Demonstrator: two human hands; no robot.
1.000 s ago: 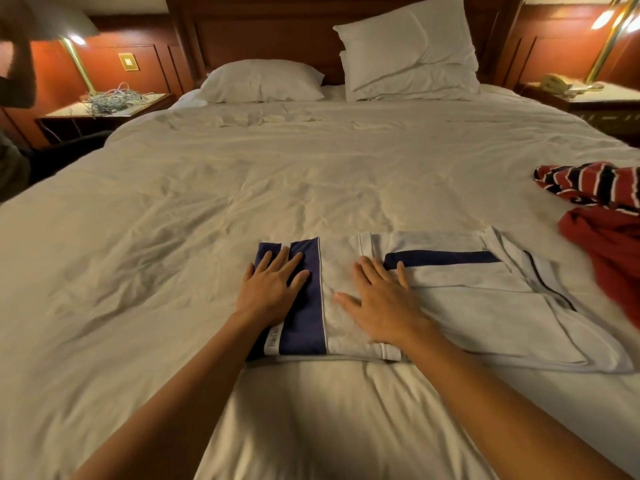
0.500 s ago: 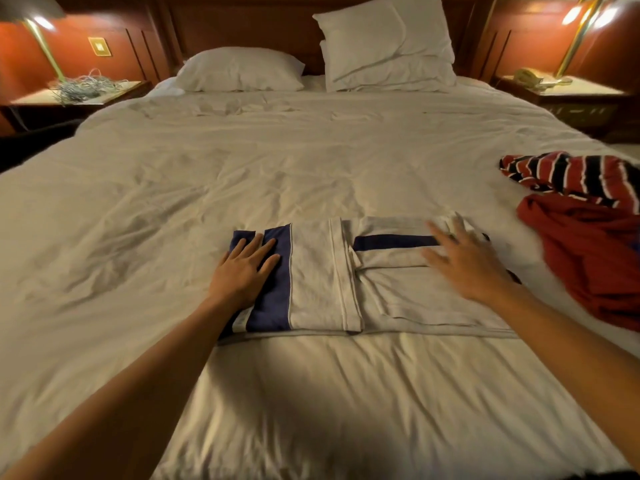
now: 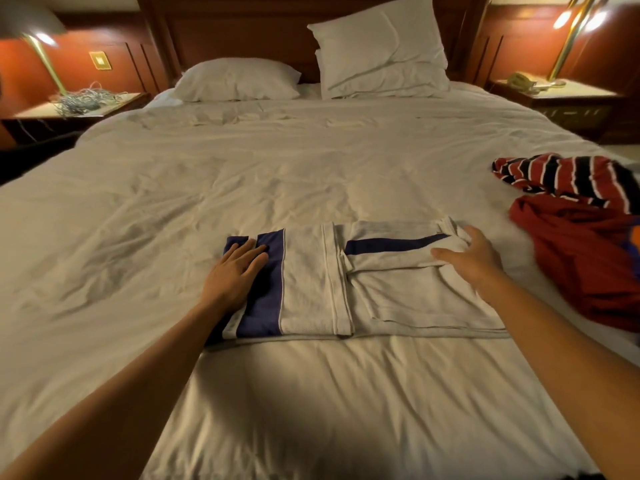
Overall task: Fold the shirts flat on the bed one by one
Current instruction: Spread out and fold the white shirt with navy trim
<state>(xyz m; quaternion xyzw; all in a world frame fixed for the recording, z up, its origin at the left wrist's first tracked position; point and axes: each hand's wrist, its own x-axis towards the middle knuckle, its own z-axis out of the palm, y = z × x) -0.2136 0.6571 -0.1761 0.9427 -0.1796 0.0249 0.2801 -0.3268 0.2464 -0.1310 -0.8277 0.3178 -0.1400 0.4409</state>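
Head view: folded shirt under both hands

Left hand (image 3: 235,271) lies flat, fingers straight, on the navy band at the left end of the white shirt (image 3: 311,289), which is folded into a long strip on the bed's (image 3: 311,168) near middle. Right hand (image 3: 474,259) covers its bunched right end; the fingertips are hidden, so any grip is unclear. Red clothes (image 3: 581,265) run off frame.

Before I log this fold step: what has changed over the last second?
The right hand slid from the middle of the half-folded white shirt with navy bands to its right end and now grips the bunched edge there. The left hand stayed flat on its navy end.
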